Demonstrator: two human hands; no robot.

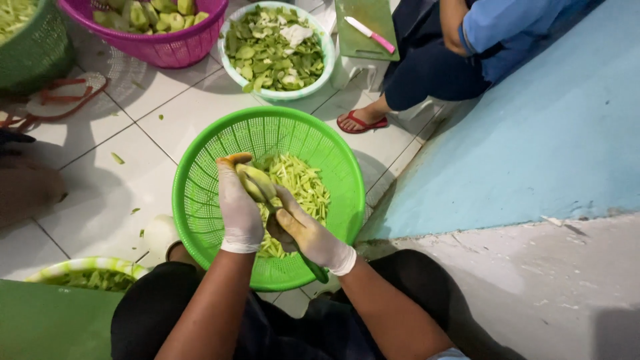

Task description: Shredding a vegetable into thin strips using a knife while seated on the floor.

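Gripping a peeled, pale green fruit [253, 181], the left hand [239, 207] in a whitish glove is closed around it from the left side, over the green basket [200, 200]. The fruit stands tilted, its upper end above the glove, above the heap of shreds [303, 183].

Right hand [308, 233]: gloved, fingers curled shut on a tool with a green handle [315, 267]; the working end is hidden between hand and fruit, so its kind cannot be told. The hand touches the fruit's near right side.

Green basket: round, perforated plastic, on the white tiled floor [107, 200], just in front of the person's knees. Holds thin pale green strips piled toward its right half.

Far centre: white bowl [325, 50] of green peelings and pieces. Far left: pink basket [167, 50] with peeled fruit chunks; dark green basket [40, 53] at the far left corner.

Far right of the bowl: green cutting board [367, 27] with a pink-handled knife [371, 35] lying on it.

Far right: a second person seated, dark trousers, blue sleeve, foot in a red sandal [360, 123].

Near left: rim of a striped bowl [80, 267] with green scraps.
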